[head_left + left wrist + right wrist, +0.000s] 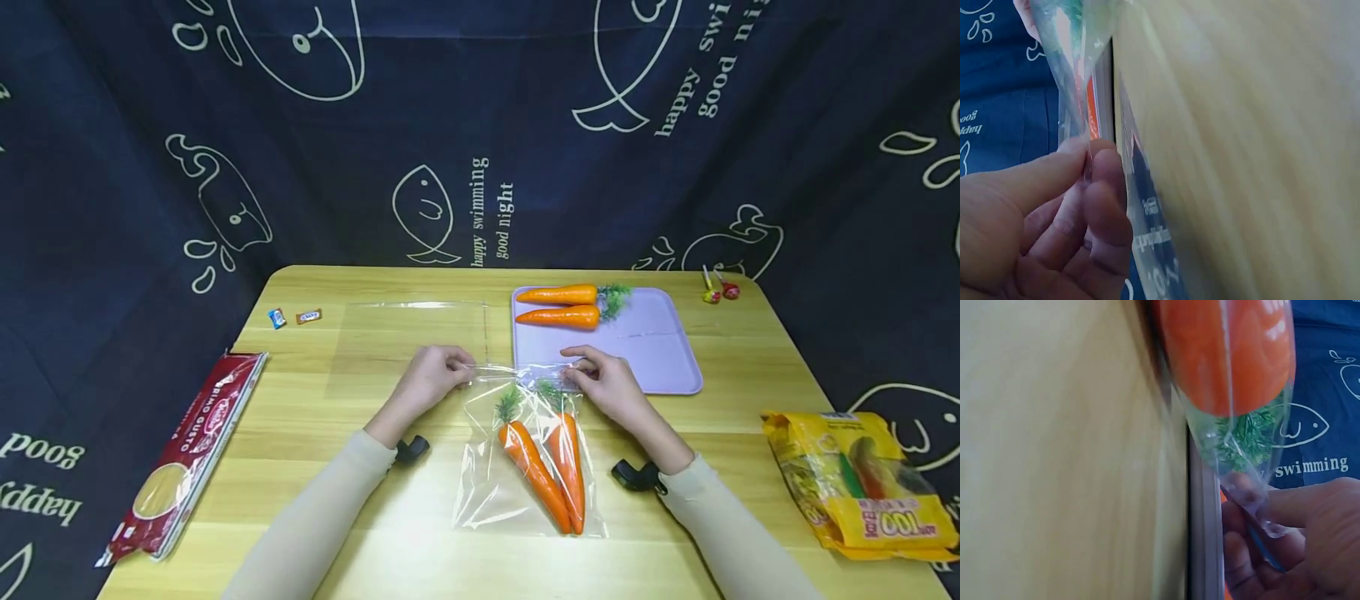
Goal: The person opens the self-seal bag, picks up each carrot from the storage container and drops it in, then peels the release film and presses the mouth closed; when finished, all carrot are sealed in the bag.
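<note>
A clear plastic bag (480, 492) lies on the table in front of the person, its mouth toward the back. Inside it are two orange carrots with green tops, a left carrot (534, 475) and a right carrot (567, 467), tips toward the person. At the mouth's left corner the left hand (435, 375) pinches the film between thumb and fingers, as the left wrist view also shows. The right hand (611, 383) pinches the opposite corner, over the front of a lilac tray (645, 358). In the right wrist view the green top (1244, 440) shows through the film.
Two more carrots (558, 317) lie on the tray's back left. Another clear bag (405, 342) lies flat left of it. Small wrapped sweets (308, 317) and a red packet (187, 450) are at left. Lollipops (720, 289) and a yellow bag (862, 483) are at right.
</note>
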### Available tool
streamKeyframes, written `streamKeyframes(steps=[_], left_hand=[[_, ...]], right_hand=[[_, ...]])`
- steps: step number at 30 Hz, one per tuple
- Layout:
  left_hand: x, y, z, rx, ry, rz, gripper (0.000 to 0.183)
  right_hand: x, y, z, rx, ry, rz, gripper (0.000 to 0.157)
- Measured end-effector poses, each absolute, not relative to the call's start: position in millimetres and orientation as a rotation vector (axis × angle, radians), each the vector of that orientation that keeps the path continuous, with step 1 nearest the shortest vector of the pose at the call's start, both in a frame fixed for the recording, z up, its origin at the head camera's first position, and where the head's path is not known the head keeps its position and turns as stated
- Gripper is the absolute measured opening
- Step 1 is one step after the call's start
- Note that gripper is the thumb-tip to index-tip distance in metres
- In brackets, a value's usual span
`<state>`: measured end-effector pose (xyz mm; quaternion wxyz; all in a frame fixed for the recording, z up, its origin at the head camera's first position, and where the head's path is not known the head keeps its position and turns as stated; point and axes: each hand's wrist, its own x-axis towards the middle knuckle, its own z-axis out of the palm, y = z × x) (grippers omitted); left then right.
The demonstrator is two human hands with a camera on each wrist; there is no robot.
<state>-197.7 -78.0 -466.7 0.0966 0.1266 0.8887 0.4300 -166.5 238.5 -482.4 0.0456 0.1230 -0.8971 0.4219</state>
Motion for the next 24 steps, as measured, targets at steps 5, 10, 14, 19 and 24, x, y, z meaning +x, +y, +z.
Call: streamKeyframes(steps=[5, 10, 14, 19, 24], left_hand=[[-200, -83, -462, 0.437, 2.849, 1.142, 0.021], [-212, -91, -460, 0.364, 2.959, 1.282, 0.019], [-225, -89, -476, 0.297, 2.808, 1.354, 0.031], [-239, -84, -491, 0.267, 2.758, 1.303, 0.038], [-247, -79, -492, 0.3, 2.808, 1.31, 0.029]], right_hand=[[-168, 245, -481, 0.368, -2.746, 1.269, 0.031], [-179, 262, -470, 0.249, -2.576, 1.421, 0.031], [-200, 272, -456, 0.146, -2.344, 1.622, 0.031], [-227, 270, -449, 0.099, -2.285, 1.702, 0.031], [-244, 273, -458, 0.092, -2.474, 1.487, 0.029]])
